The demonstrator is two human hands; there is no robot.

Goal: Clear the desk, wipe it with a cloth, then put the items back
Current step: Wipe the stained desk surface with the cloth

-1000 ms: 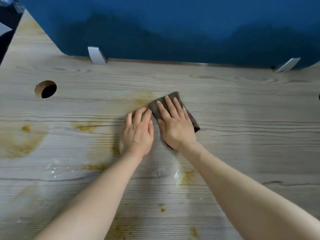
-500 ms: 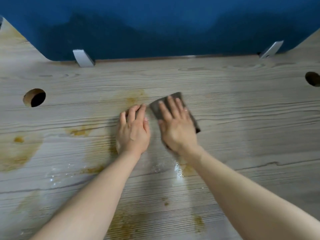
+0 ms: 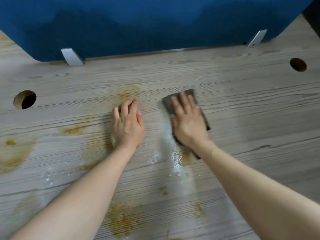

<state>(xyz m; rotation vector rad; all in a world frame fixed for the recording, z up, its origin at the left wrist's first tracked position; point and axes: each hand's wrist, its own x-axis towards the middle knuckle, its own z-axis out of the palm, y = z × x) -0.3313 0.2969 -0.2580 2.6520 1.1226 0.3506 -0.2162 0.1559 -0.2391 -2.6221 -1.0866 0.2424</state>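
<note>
- The right hand (image 3: 187, 123) lies flat on the cloth (image 3: 202, 116), fingers straight and spread, pressing it onto the bench (image 3: 251, 110); its grip is wide, curled round nothing.
- The cloth is dark grey-brown and folded, lying right of centre on the bench; its far edge shows past the fingertips and a corner shows beside the right wrist. It is blurred.
- The left hand (image 3: 127, 125) rests palm-down on the bare wood, well apart from the cloth, fingers loosely together and holding nothing.
- Between and below the hands lies a streak of white powder or foam (image 3: 174, 158).
- Yellow-brown stains (image 3: 15, 153) mark the wood at left, near the left fingertips and near the front edge.
- Two round cable holes: left hole (image 3: 25, 99), right hole (image 3: 298, 64).
- A blue divider panel (image 3: 155, 23) stands along the back, held by two pale brackets (image 3: 72, 57).
- No writing or labels can be read.
</note>
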